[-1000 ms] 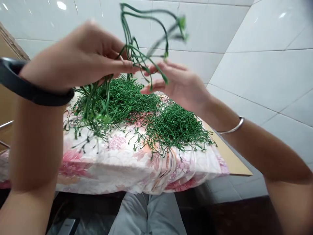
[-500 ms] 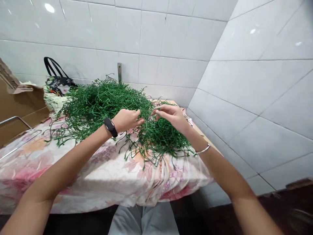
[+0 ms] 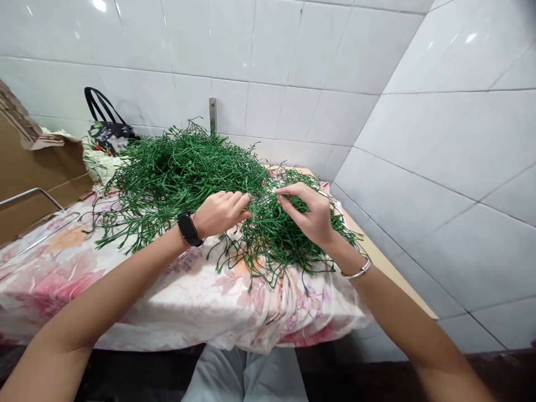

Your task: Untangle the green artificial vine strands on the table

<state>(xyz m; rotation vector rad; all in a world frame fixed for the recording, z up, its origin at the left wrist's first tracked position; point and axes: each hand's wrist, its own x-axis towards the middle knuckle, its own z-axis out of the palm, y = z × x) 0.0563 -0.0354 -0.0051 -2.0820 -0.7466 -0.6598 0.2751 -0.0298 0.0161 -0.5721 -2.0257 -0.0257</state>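
Note:
A big heap of thin green artificial sprigs (image 3: pixel 188 167) lies across the table, with a smaller pile (image 3: pixel 288 234) to its right. My left hand (image 3: pixel 221 213), wearing a black band, is closed at the front of the heap. Its fingertips seem to pinch a green sprig, whose strands blend into the greenery behind. Over the smaller pile, my right hand (image 3: pixel 307 212) has thumb and forefinger brought together in a pinch. Whatever sits between those fingertips is too small to make out. A narrow gap separates the two hands.
Pink floral cloth (image 3: pixel 184 301) covers the table. At left are a cardboard box (image 3: pixel 42 173), a bent metal rod (image 3: pixel 37 192) and whitish material (image 3: pixel 103 164). A dark floral bag (image 3: pixel 111 137) stands by the tiled wall (image 3: pixel 234 50). A wooden edge (image 3: pixel 389 268) shows at right.
My right hand has drawn slightly right, away from my left hand, widening the gap. My left hand has turned with its knuckles more upward. The view has shifted a little.

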